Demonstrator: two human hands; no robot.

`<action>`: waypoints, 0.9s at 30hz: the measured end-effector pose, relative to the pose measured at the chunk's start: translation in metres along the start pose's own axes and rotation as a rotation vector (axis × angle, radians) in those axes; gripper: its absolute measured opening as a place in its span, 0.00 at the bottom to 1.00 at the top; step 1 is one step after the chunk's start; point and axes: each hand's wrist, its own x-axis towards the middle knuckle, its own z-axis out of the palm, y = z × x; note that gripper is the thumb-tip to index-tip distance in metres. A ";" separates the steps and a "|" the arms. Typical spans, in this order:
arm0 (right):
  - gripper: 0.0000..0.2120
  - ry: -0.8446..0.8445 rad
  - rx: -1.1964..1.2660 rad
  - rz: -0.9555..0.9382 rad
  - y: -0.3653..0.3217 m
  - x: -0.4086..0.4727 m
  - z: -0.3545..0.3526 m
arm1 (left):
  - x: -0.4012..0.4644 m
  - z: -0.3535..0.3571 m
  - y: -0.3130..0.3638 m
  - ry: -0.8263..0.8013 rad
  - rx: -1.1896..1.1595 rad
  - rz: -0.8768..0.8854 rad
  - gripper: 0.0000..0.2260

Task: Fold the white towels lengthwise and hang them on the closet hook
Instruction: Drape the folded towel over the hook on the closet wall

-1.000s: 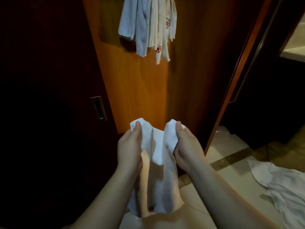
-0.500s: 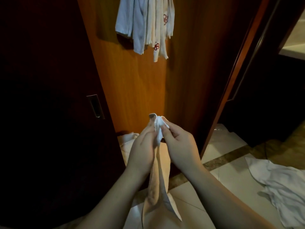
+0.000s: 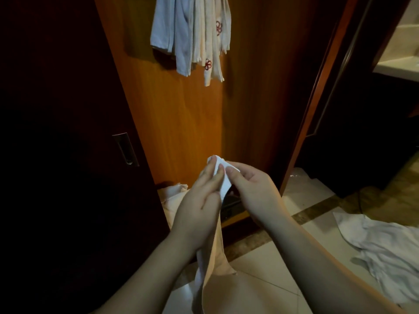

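a: starting closest, what are the hands doing?

b: both hands meet just in front of the closet door (image 3: 181, 123), low down near its bottom edge. the left hand (image 3: 199, 200) and the right hand (image 3: 254, 189) are pinching the top end of one white towel (image 3: 221, 177) between them. the left fingers (image 3: 212, 172) lie fairly straight along the cloth with the thumb pressed against it; the right thumb and forefinger are curled in, nipping the same folded edge from the other side.

a: and the rest of that towel?

b: it hangs straight down from the pinch as a narrow strip, passing under the left wrist and between the two forearms, toward the tiled floor (image 3: 272, 268) in front of the door.

a: anything else on the ground?

b: yes. a crumpled pile of white cloth (image 3: 385, 250) lies on the tiles well to the right of the door. another pale bundle (image 3: 172, 193) sits at the foot of the door, just left of the left hand.

a: further back?

b: left of the lit door panel is a dark sliding panel with a recessed metal handle (image 3: 125, 149), about halfway up. high on the door, a bunch of hung towels (image 3: 192, 37) dangles in folded strips, touching one another, some with a small red flower mark. the hook itself is out of view above the top edge. right of the door runs an orange wooden frame (image 3: 317, 105), with a dark opening beyond it.
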 end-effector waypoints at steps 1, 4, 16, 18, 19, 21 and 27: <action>0.12 -0.032 0.011 0.006 -0.001 0.003 -0.004 | 0.001 -0.005 -0.002 0.031 -0.098 -0.008 0.23; 0.12 -0.146 0.023 0.040 -0.007 0.015 -0.016 | 0.013 -0.024 -0.009 0.178 -0.198 -0.074 0.19; 0.10 -0.395 -0.312 -0.018 -0.030 0.051 -0.070 | 0.054 -0.078 -0.057 -0.455 0.238 -0.284 0.06; 0.11 -0.409 -0.399 -0.025 -0.030 0.052 -0.077 | 0.051 -0.079 -0.063 -0.504 0.410 -0.251 0.03; 0.11 -0.415 -0.447 -0.029 -0.028 0.053 -0.079 | 0.050 -0.078 -0.064 -0.493 0.593 -0.158 0.01; 0.10 -0.403 -0.510 -0.034 -0.023 0.054 -0.081 | 0.049 -0.079 -0.063 -0.437 0.968 0.100 0.04; 0.09 -0.371 -0.813 -0.055 -0.006 0.056 -0.095 | 0.054 -0.109 -0.045 -0.252 1.142 0.362 0.06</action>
